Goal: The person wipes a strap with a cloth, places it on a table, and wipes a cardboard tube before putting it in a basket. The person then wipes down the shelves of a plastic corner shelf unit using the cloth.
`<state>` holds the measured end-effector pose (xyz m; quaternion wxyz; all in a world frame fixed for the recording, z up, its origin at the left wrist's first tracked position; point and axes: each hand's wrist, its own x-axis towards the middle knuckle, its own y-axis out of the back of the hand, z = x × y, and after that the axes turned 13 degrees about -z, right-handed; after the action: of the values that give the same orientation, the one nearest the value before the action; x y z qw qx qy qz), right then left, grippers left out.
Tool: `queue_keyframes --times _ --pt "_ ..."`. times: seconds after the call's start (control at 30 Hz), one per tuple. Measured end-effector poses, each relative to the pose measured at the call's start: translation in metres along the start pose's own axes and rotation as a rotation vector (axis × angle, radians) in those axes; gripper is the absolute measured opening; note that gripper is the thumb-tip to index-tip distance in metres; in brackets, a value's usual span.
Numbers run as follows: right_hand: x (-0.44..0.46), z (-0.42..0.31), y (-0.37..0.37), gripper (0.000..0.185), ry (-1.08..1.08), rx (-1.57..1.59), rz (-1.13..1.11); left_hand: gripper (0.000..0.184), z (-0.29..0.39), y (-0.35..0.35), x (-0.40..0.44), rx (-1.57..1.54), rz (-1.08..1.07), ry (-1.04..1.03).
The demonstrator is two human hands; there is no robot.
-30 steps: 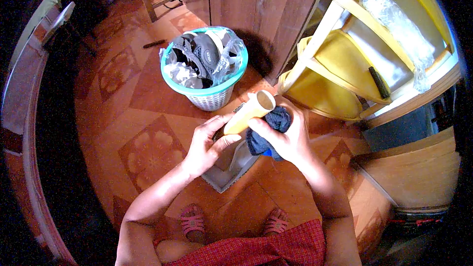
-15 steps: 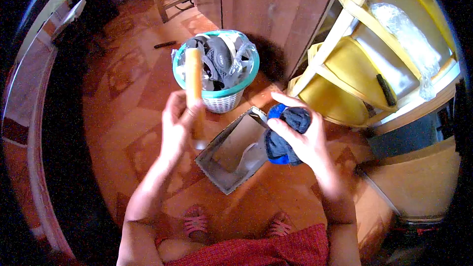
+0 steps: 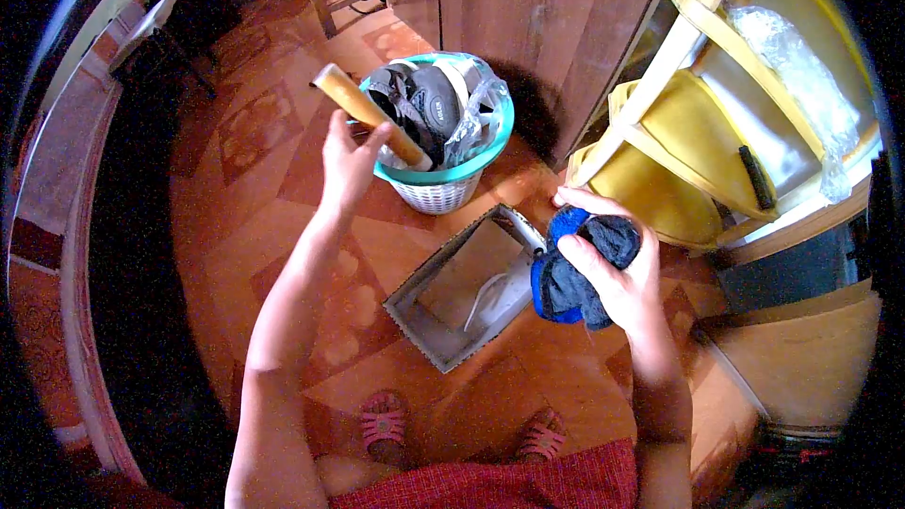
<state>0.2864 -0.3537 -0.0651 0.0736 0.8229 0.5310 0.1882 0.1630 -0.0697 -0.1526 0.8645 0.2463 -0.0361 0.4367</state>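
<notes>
My left hand [image 3: 353,162] pinches a yellow-brown tube with a pale end [image 3: 356,102] between thumb and fingers. The tube slants over the left rim of a white and teal plastic basket [image 3: 436,193]. Dark shoes [image 3: 434,99] and clear plastic wrap fill that basket. Wrapped in my right hand [image 3: 630,273] is a dark grey and blue bundle of cloth [image 3: 573,287], whose exact kind I cannot make out. Left of the bundle, an open cardboard box [image 3: 415,325] lies on the floor, with a thin white strip [image 3: 484,300] inside.
A yellow chair [image 3: 674,141] leans at the right, with clear plastic and a black brush-like item [image 3: 756,177] on it. Behind the basket stands a brown cabinet [image 3: 537,28]. Cardboard [image 3: 801,349] is at lower right. My sandalled feet [image 3: 384,424] are below the box.
My left hand has tipped the tube from upright to a slant and brought it to the basket's rim. My right hand, with the cloth bundle, has shifted right and slightly down.
</notes>
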Motion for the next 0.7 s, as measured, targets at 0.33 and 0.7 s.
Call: queue_keyframes --times 0.33,0.7 --pt "-0.034 0.027 0.045 0.048 -0.015 -0.03 -0.1 0.053 0.013 -0.004 -0.01 1.021 -0.055 0.059" --pt "-0.137 0.209 0.204 0.029 -0.239 1.117 0.046 0.056 0.125 -0.086 -0.088 0.652 -0.599 -0.378"
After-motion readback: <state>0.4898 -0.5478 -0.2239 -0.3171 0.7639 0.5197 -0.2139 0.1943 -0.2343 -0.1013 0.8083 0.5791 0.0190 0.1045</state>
